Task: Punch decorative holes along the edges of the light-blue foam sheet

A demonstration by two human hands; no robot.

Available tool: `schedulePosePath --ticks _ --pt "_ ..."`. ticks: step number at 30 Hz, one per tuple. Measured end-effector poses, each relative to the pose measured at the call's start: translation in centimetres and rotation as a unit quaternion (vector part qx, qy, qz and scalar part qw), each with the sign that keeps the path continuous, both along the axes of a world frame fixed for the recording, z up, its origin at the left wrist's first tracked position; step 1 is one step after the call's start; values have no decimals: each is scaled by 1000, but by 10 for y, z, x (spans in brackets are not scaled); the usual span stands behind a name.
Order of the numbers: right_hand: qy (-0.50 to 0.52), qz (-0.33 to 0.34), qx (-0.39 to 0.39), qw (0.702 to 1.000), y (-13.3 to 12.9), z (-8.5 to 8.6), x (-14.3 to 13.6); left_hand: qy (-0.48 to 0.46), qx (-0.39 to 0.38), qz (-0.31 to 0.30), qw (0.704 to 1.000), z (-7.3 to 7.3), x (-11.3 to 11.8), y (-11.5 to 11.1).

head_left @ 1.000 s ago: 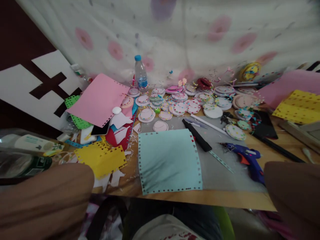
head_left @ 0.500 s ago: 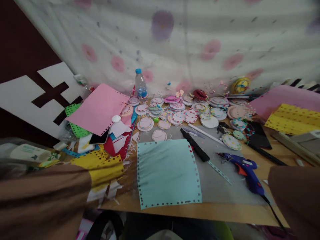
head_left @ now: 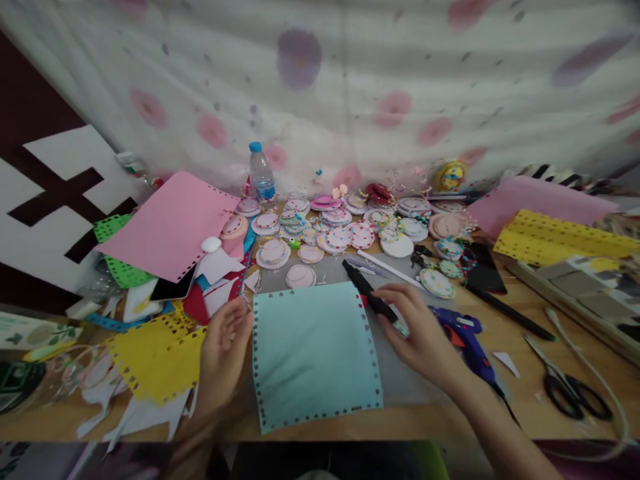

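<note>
A light blue sheet (head_left: 315, 357) with small dark shapes along its edges lies flat before me. My left hand (head_left: 227, 347) is beside its left edge, fingers loosely curled and apart, holding nothing. At the sheet's upper right, my right hand (head_left: 407, 323) has its thumb and fingers around the lower end of a black-handled tool (head_left: 363, 283), which lies slanted on the grey mat. Part of a light blue strip shows under my right fingers. A blue glue gun (head_left: 475, 350) lies right of that hand, partly hidden by it.
Many small round decorated discs (head_left: 337, 238) fill the back. A water bottle (head_left: 261, 175) stands behind them. Pink paper (head_left: 173, 223) and yellow paper (head_left: 155, 360) lie left. Scissors (head_left: 567, 383), a white cable (head_left: 595, 353) and a cardboard tray (head_left: 575, 293) are at right.
Both hands have come into view from the sides, moving inward to the sheet. My right hand has reached the black-handled tool. The view has shifted right, showing the scissors.
</note>
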State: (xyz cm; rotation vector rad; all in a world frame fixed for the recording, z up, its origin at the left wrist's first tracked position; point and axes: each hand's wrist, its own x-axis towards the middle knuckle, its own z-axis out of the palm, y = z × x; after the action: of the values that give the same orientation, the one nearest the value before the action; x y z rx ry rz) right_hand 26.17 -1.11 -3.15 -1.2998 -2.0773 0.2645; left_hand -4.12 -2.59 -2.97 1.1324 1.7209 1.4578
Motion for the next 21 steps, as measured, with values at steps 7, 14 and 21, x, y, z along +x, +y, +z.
schedulePosePath --ticks 7,14,21 --pt "-90 24 -73 993 26 -52 -5 -30 -86 -72 993 -17 8 1" --pt "12 9 -86 996 33 -47 -3 -39 -43 -41 997 9 7 -24" --pt "446 -64 -227 863 8 -27 -4 -107 -91 -136 981 20 0 -72"
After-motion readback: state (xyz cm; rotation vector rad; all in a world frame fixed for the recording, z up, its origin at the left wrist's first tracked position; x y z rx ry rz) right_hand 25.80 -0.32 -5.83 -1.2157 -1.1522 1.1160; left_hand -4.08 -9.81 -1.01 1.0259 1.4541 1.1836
